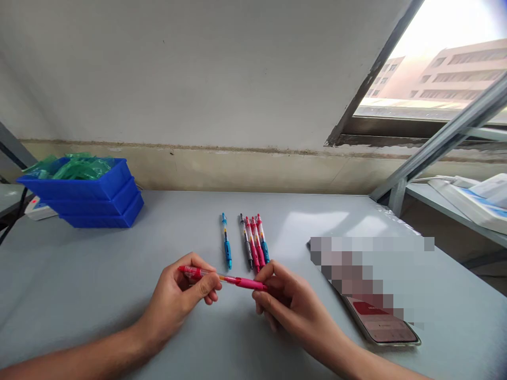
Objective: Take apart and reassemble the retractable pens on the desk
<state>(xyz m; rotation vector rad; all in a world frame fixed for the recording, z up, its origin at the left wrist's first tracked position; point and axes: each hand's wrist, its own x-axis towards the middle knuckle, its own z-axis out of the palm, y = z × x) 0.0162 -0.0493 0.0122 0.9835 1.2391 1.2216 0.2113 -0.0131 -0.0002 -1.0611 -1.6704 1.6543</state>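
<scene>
A red retractable pen (233, 280) with a pink grip lies nearly level between my two hands, above the table. My left hand (180, 295) is closed round its red clip end, thumb along the barrel. At the pink tip end, the thumb and index finger of my right hand (287, 298) pinch the pen. Just beyond my hands, a blue pen (226, 243) lies by itself. To its right a black pen (246, 243), two red pens (253, 243) and a pen with a red top and blue grip (263, 240) lie side by side.
Stacked blue bins (106, 198) stand at the back left, with green plastic bags (81, 168) in the top one. A phone (382, 322), partly blurred out, lies at the right. A metal frame bar (439, 142) slants up beside the table's right edge. The wall borders the back.
</scene>
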